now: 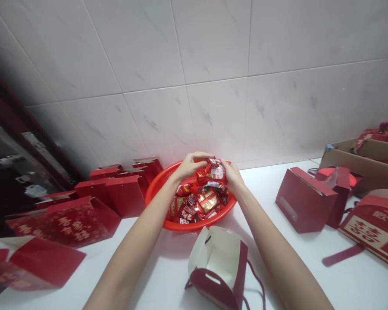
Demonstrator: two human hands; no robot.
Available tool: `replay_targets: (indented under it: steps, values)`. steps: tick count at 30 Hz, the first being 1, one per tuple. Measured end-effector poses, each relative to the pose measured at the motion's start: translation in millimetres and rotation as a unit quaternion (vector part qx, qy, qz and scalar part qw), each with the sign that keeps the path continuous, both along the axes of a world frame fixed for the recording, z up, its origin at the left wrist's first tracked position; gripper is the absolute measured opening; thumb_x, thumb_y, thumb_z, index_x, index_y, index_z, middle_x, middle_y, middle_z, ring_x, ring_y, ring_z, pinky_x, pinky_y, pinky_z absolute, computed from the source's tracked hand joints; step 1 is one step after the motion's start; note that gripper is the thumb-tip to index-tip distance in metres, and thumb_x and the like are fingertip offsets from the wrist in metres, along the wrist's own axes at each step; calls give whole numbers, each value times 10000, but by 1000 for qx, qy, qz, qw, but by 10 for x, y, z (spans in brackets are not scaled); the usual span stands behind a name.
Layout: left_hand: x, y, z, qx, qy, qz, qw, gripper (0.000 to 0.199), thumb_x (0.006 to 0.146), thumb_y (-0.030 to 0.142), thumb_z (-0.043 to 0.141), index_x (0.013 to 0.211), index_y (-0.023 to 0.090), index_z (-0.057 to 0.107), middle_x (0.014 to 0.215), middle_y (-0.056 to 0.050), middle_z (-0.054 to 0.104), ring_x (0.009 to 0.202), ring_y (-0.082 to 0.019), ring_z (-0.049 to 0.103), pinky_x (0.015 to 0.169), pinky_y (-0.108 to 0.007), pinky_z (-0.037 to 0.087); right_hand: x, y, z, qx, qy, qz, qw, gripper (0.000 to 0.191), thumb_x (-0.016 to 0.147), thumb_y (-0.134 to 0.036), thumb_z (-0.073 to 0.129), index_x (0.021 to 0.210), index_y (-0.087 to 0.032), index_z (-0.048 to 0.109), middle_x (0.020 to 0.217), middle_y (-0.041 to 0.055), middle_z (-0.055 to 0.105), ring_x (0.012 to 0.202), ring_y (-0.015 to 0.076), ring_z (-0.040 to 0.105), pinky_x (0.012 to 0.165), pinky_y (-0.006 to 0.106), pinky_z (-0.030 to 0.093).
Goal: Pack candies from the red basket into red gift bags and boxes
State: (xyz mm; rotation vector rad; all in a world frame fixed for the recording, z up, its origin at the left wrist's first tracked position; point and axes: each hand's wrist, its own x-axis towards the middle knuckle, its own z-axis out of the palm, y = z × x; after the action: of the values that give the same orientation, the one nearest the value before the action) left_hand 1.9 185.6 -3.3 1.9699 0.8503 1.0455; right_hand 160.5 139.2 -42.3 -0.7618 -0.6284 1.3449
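Observation:
A red plastic basket (155, 187) near the wall holds a heap of wrapped sweets (208, 200), mostly red and gold. Over its far side, my left hand (193, 165) has its fingers closed at the upper left of a shiny red snack packet (214, 172) with a white label. My right hand (232, 175) grips the same packet from the right, its fingers partly hidden behind it. In front of the basket, between my forearms, an open dark red gift box (218, 258) with a pale inside and a cord handle shows no contents.
Several red gift boxes (126, 196) stand on the left of the white table (161, 267). More boxes (305, 200) and a brown cardboard carton (358, 161) are on the right. A tiled wall (213, 107) rises right behind the basket.

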Motion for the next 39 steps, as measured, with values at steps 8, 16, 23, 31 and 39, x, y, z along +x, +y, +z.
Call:
replay_targets:
  steps: [8, 16, 23, 31, 39]
  values:
    - [17, -3, -48, 12, 23, -14, 1000, 262, 711, 164, 681, 926, 196, 827, 1207, -101, 701, 1214, -286, 602, 1043, -410, 486, 47, -83, 16, 99, 6, 71, 993, 277, 635, -213, 865, 859, -150, 716, 745, 31, 767, 651, 173, 718, 645, 283, 605]
    - [-22, -18, -71, -82, -41, 23, 996, 509, 645, 367, 847, 1082, 128, 744, 1051, -107, 764, 987, -248, 691, 930, -409, 545, 47, -100, -4, 125, -29, 65, 990, 413, 512, -192, 922, 863, -164, 705, 775, 17, 778, 680, 176, 723, 702, 314, 611]
    - [-18, -12, -92, -24, -68, 28, 997, 653, 568, 430, 905, 1123, 140, 720, 1058, -92, 736, 1023, -234, 663, 951, -396, 526, 38, -126, 15, 116, -64, 91, 987, 375, 561, -282, 908, 867, -155, 732, 749, 31, 772, 680, 183, 727, 700, 299, 586]
    - [-52, 55, -109, -23, -61, 42, 997, 554, 703, 408, 791, 1179, 141, 693, 1115, -121, 742, 1043, -235, 673, 937, -373, 521, 42, -112, -18, 117, -76, 82, 987, 389, 559, -292, 912, 876, -162, 728, 786, 29, 781, 717, 182, 730, 712, 299, 582]
    - [-455, 297, -403, -105, 238, 239, 935, 118, 605, 223, 775, 689, 185, 701, 776, -57, 748, 840, -238, 696, 766, -297, 525, 43, -95, -20, 89, -54, 53, 993, 287, 566, -230, 881, 775, -175, 692, 690, 8, 753, 639, 179, 711, 616, 282, 591]
